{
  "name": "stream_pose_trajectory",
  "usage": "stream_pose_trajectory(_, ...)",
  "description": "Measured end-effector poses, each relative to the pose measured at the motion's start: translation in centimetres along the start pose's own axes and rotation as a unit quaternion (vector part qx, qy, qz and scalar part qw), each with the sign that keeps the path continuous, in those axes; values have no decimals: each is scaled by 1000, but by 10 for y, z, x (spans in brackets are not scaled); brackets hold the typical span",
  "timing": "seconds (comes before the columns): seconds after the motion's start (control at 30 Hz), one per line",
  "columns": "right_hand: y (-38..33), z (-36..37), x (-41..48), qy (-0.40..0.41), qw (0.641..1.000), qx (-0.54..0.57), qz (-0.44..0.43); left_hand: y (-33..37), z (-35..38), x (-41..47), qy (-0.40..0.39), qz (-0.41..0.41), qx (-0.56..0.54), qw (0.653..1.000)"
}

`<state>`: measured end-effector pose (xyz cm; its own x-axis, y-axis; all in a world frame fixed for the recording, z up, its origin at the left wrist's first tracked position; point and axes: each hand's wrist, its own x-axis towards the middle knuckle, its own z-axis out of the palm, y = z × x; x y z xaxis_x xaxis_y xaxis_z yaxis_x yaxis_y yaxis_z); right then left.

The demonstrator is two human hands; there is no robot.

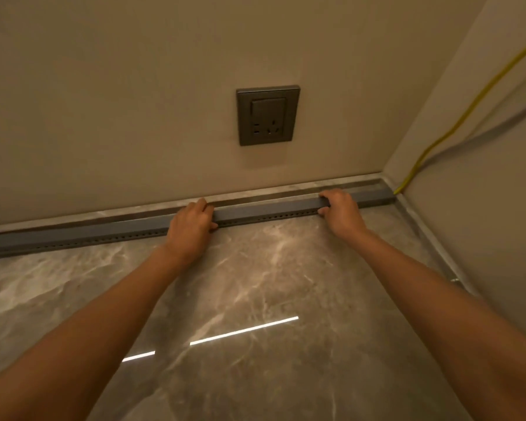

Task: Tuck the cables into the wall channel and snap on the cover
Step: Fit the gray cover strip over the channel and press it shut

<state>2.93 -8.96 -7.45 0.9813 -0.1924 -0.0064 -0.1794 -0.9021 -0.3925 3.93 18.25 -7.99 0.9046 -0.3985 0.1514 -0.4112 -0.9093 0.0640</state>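
A long grey cable channel (pixel 264 212) lies along the foot of the wall on the floor, with a row of small holes on its front face. My left hand (pixel 192 227) grips it near the middle, fingers over the top and thumb on the front. Further right, my right hand (pixel 340 209) holds it the same way. A yellow cable (pixel 456 123) runs down the right-hand wall and enters the channel's right end in the corner. Whether the cover is fully seated cannot be told.
A dark grey wall socket (pixel 268 115) sits on the beige wall above the channel. A stone skirting strip (pixel 134 212) runs behind the channel. The glossy marble floor (pixel 255 299) stretches towards me. The side wall (pixel 483 208) closes off the right.
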Motion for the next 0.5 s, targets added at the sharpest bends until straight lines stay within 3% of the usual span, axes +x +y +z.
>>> stream_pose_trajectory(0.27, 34, -5, 20, 106, 993, 41, 23, 4, 6, 11, -14, -10, 66, 998)
stream_pose_trajectory(0.5, 39, -5, 32, 111, 994, 5, 10, 0, 12, 13, 34, -11, 63, 997)
